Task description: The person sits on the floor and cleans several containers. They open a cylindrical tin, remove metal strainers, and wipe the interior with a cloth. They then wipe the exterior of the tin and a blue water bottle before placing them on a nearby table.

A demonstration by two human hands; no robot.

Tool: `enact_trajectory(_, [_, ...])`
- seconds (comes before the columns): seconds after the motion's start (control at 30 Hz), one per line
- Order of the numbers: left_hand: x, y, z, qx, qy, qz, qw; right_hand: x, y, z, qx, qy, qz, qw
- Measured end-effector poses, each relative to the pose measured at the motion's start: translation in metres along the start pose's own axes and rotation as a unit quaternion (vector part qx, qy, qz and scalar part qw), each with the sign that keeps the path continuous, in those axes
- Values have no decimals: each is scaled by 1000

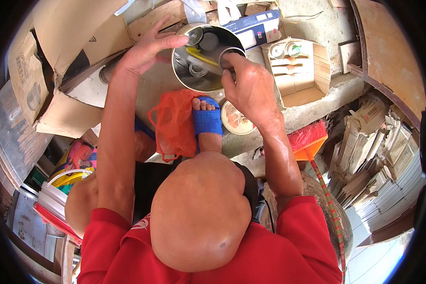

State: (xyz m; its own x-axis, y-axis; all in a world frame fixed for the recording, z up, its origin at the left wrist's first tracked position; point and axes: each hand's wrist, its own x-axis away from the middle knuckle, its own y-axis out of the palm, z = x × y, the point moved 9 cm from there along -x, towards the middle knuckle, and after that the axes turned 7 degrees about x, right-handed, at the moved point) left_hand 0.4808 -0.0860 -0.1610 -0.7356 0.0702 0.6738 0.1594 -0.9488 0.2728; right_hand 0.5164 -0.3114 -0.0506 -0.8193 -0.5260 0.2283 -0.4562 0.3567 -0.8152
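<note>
In front of me stands a round tin (178,78) with a shiny dark inside and its mouth up. My right hand (250,87) grips a round-rimmed cup (220,53) over the tin's right side, index finger inside the rim and thumb outside. Within the tin are a clear round vessel (195,35), another (197,70) lower down, and a blurred yellow band (200,56). My left hand (147,49) is at the tin's left rim, fingers spread, with its thumb over the edge; contact with the rim is unclear.
A cardboard box (300,98) holding two round containers sits right of the tin. A round lid (234,120), red mesh bag (175,120) and blue-sandalled foot (207,120) are nearer. A broom (309,138) and flattened cardboard (380,149) stand right; a large carton (71,117) stands left.
</note>
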Motion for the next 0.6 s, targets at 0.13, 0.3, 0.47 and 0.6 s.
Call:
enact_trajectory(0.13, [-2,-3,-2,19,-1,-7,1000,-9,-6,-3,2,-15,28,999])
enact_trajectory(0.3, [-1,-5,-3,4,-3,-11,1000,-19,-27,-28,26,-93,117,988])
enact_trajectory(0.47, [-1,-4,-5,18,8,-2,1000,-38,-10,-44,21,-217,117,969])
enact_trajectory(0.6, [0,2,-2,10,10,-3,1000,-56,15,-52,130,-213,13,968])
